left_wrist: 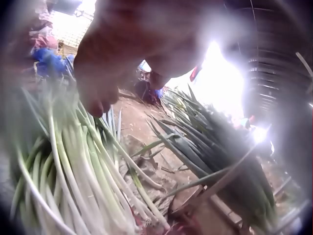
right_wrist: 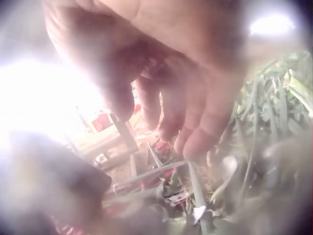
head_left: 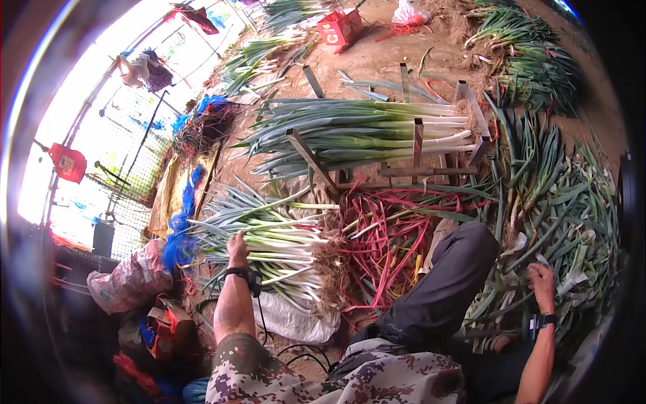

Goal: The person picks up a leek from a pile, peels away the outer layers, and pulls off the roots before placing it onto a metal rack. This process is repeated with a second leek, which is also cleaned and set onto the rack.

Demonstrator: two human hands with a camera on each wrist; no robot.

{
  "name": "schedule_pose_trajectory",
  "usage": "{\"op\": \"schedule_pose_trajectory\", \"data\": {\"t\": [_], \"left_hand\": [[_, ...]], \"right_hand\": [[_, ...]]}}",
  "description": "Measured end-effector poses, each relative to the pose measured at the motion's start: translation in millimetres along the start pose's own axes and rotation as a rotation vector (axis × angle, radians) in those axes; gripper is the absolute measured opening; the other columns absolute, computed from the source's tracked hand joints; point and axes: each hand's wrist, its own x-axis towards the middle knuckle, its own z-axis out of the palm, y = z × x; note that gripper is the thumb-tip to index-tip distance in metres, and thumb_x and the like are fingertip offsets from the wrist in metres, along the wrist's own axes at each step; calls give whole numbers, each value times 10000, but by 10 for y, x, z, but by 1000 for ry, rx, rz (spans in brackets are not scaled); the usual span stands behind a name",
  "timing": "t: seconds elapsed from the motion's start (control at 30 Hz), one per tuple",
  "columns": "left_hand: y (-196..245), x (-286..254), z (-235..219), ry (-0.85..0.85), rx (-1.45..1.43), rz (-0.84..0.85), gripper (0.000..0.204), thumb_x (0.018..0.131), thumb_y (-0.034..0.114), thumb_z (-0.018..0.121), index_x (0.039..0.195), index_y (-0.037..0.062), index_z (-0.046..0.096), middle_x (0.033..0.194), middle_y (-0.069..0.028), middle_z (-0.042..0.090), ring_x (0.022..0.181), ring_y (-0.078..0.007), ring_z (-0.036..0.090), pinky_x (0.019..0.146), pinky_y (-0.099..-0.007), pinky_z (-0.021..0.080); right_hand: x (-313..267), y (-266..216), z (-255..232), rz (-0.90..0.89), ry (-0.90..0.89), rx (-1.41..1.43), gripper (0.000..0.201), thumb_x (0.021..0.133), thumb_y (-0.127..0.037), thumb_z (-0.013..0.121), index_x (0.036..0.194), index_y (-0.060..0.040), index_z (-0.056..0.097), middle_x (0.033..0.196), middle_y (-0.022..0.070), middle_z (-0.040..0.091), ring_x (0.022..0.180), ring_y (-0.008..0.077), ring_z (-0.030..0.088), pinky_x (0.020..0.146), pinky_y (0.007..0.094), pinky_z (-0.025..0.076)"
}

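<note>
My left hand [head_left: 237, 250] is over a spread pile of leeks [head_left: 282, 252], near where white stalks turn to green leaves. In the left wrist view, its fingertips [left_wrist: 98, 105] hang right at the leaves, thumb apart from them. To the right, my right hand [head_left: 542, 283] hangs above a heap of stripped leek leaves [head_left: 572, 229]. Its fingers [right_wrist: 200, 139] are loosely bent with nothing between them. Beyond the pile, a large bundle of leeks [head_left: 363, 128] lies in a metal frame [head_left: 417, 143], roots toward the right end plate [head_left: 479, 149].
Red straps [head_left: 383, 236] lie tangled between the pile and my bent knee [head_left: 471, 249]. A white sack [head_left: 296, 316] lies under the near edge of the pile. Blue twine [head_left: 178, 236] hangs at the left. More leeks [head_left: 538, 67] and a red box [head_left: 340, 30] are farther back.
</note>
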Motion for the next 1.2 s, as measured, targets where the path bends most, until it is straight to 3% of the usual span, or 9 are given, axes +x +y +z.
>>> {"op": "schedule_pose_trajectory", "data": {"t": [0.13, 0.33, 0.63, 0.77, 0.9, 0.97, 1.03, 1.1, 1.2], "left_hand": [[473, -469, 580, -300, 78, 62, 373, 972, 358, 583, 1117, 15, 614, 939, -70, 672, 785, -179, 645, 647, -335, 520], [1364, -1652, 2383, -897, 160, 331, 426, 978, 339, 596, 1228, -6, 604, 1048, -109, 701, 864, -179, 677, 725, -304, 538], [2533, -4508, 4807, -1637, 341, 866, 390, 1021, 288, 536, 1243, -26, 605, 1061, -102, 705, 924, -148, 669, 795, -282, 529], [2009, -5392, 5966, -1704, 251, 650, 356, 1016, 297, 538, 1106, -25, 659, 920, -62, 696, 800, -144, 644, 730, -290, 520], [696, -5538, 7024, -1784, 179, 583, 289, 993, 275, 542, 1050, 24, 673, 885, -67, 703, 737, -175, 654, 632, -317, 512], [-157, -5326, 7529, -1653, 33, 1543, 281, 967, 250, 533, 1031, 23, 685, 897, -140, 708, 746, -246, 676, 638, -354, 518], [-827, -5331, 7738, -1415, 595, 1722, 312, 922, 293, 574, 949, 1, 679, 866, -223, 686, 790, -309, 683, 663, -401, 518], [-1443, -5281, 7822, -1392, 863, 519, 280, 894, 261, 653, 1099, 72, 682, 910, -64, 626, 847, -197, 631, 711, -391, 532], [-1595, -5457, 7613, -1371, 610, -71, 248, 861, 282, 693, 1037, 109, 676, 990, -57, 623, 924, -210, 615, 723, -415, 524]], "right_hand": [[-32, -493, 179, -28, 49, 182, 451, 926, -359, 660, 1231, -27, 641, 996, 47, 695, 825, 108, 640, 638, 236, 511], [-98, -567, -264, -161, 279, 528, 341, 976, -249, 632, 1237, -30, 634, 734, 13, 627, 672, 119, 640, 630, 249, 521], [-406, -456, -550, -145, 548, 923, 276, 966, -126, 600, 1230, -61, 645, 705, 19, 623, 655, 126, 645, 581, 250, 523], [-518, -544, -605, -105, 484, 956, 274, 980, -171, 600, 1210, -31, 649, 730, 21, 647, 662, 105, 646, 593, 231, 515], [-618, -610, -689, -136, 421, 944, 274, 993, -160, 575, 1210, -6, 643, 713, 30, 637, 644, 98, 604, 638, 243, 496], [-641, -621, -729, -113, 427, 910, 280, 1000, -148, 561, 1207, 25, 634, 712, 37, 633, 655, 101, 603, 651, 253, 502], [-659, -601, -769, -56, 381, 953, 278, 1005, -132, 553, 1215, 36, 624, 729, 47, 636, 673, 104, 603, 661, 258, 502], [-684, -574, -784, -53, 364, 983, 280, 1006, -109, 549, 1226, 53, 608, 755, 62, 644, 690, 109, 605, 671, 260, 502], [-710, -558, -852, 3, 325, 976, 302, 1015, -120, 545, 1243, 73, 588, 757, 83, 641, 720, 135, 617, 692, 283, 509]]}}
